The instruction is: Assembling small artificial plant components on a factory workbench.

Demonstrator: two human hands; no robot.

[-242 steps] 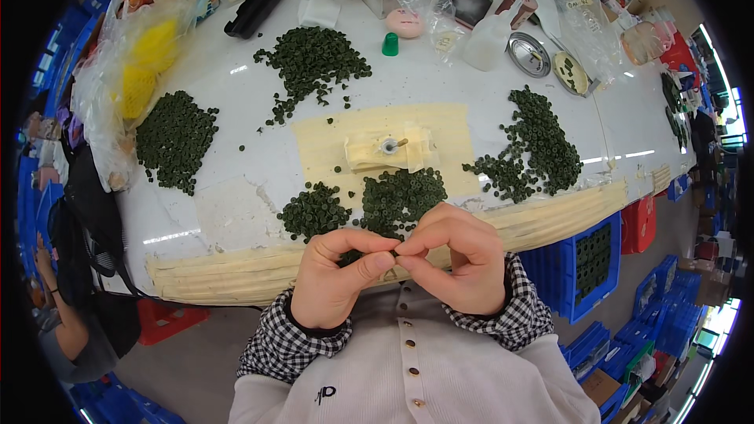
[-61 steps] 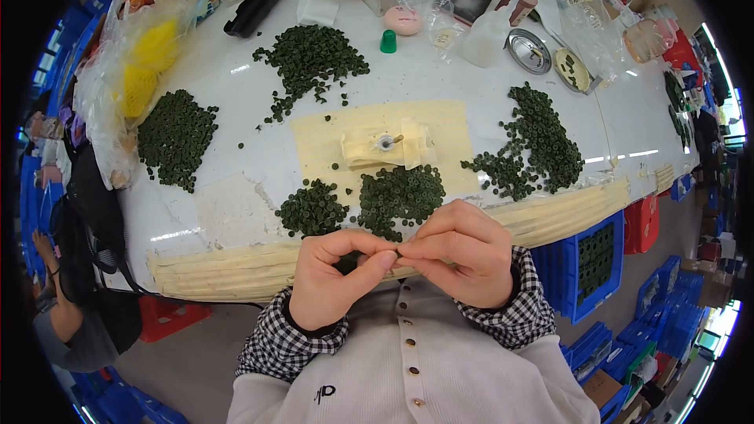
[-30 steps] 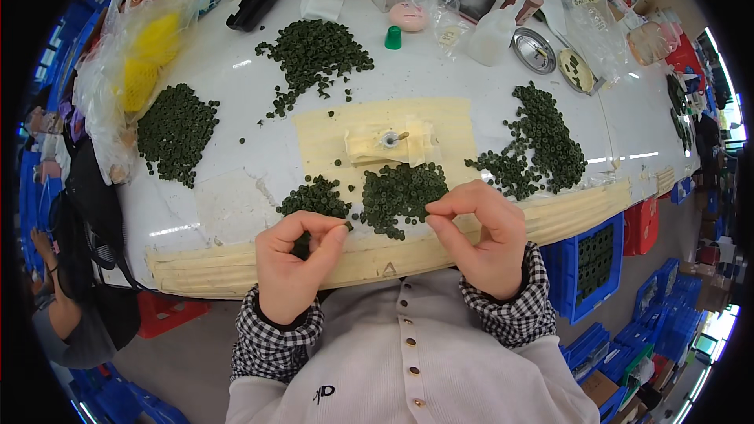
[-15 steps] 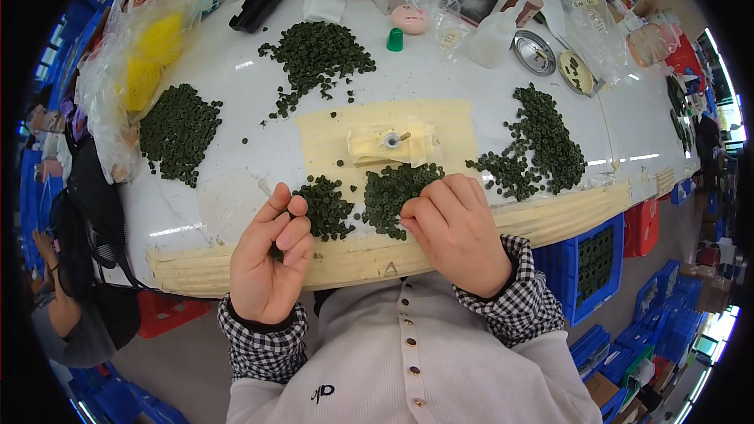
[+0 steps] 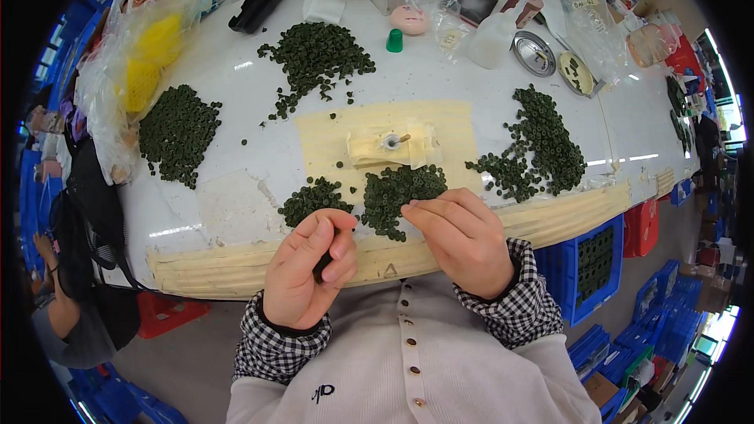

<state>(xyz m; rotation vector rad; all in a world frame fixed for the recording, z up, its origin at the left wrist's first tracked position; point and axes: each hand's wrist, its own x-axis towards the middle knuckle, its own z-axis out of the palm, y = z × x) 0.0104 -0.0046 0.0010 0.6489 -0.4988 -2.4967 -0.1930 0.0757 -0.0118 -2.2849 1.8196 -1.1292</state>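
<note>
My left hand (image 5: pixel 310 271) is turned palm up over the table's near edge, its fingers curled around a dark green piece (image 5: pixel 321 267) that shows between them; whether more lie behind is hidden. My right hand (image 5: pixel 465 239) is pinched, thumb and forefinger at the right border of a heap of small dark green ring-shaped parts (image 5: pixel 397 196); what its fingertips hold is too small to make out. A smaller heap of similar parts (image 5: pixel 314 198) lies just beyond my left hand. Beyond the middle heap sits a tape-wrapped block (image 5: pixel 369 145) with a metal ring and a brass-coloured pin (image 5: pixel 404 138).
More dark green parts lie in a far heap (image 5: pixel 318 59), a left heap (image 5: pixel 181 133) and a right heap (image 5: pixel 550 141). A green cap (image 5: pixel 394 41), round tin (image 5: pixel 534 53) and plastic bags (image 5: pixel 118 86) stand around. A blue crate (image 5: pixel 581 271) is below the right edge.
My left hand has moved right and slightly nearer me, uncovering the smaller heap, and its fingers have turned inward. My right hand stays at the middle heap, its fingers slightly straighter.
</note>
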